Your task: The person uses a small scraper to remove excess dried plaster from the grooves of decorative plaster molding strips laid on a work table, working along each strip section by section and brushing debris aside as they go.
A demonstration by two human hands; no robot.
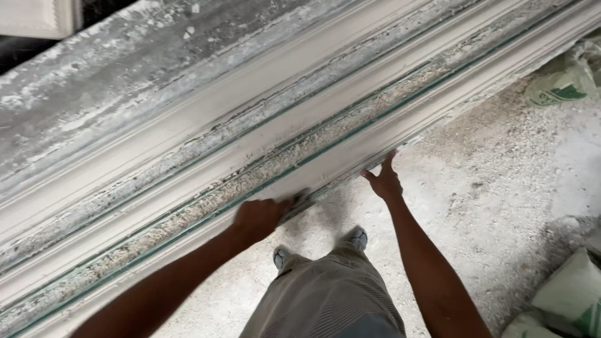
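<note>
The long white plaster cornice moulding lies lengthwise on the dusty grey table, left hand clenched on its near edge, right hand spread beneath that edge; judged heavy, stiff, brittle, best lifted under the edge.

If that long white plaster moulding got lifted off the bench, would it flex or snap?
The moulding is long and thin-edged, so it probably snaps rather than bends. Its length suggests weight. The left hand and right hand touch a dusty edge, likely slippery.
</note>
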